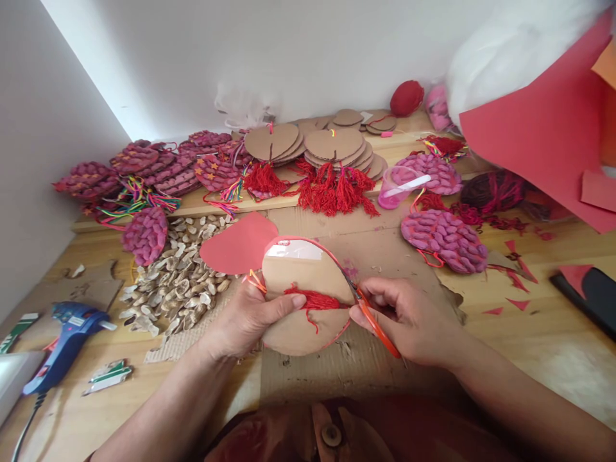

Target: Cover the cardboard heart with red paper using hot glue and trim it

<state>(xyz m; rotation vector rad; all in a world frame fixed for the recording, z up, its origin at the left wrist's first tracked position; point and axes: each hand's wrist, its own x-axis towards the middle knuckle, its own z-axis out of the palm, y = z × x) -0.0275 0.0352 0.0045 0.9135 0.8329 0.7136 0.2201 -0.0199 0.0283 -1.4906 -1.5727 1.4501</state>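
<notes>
My left hand (pixel 255 317) grips a round cardboard disc (pixel 301 308) backed with red paper (pixel 240 247), its thumb pressed on a red yarn tassel (pixel 317 300) on the disc. My right hand (pixel 409 317) is closed on small orange-handled scissors (pixel 373 317), whose blades lie at the disc's right edge along the red paper rim. A strip of clear tape (pixel 294 250) sits at the disc's top. Both hands hover over a cardboard sheet (pixel 346 366) on the wooden table.
A blue glue gun (pixel 65 337) lies at the left. A pile of pale seeds (pixel 178 276) spreads left of the disc. Finished pink woven discs (pixel 445 239), stacked cardboard discs (pixel 334 146) with red tassels, a pink cup (pixel 394 187) and red paper sheets (pixel 543 122) crowd the back and right.
</notes>
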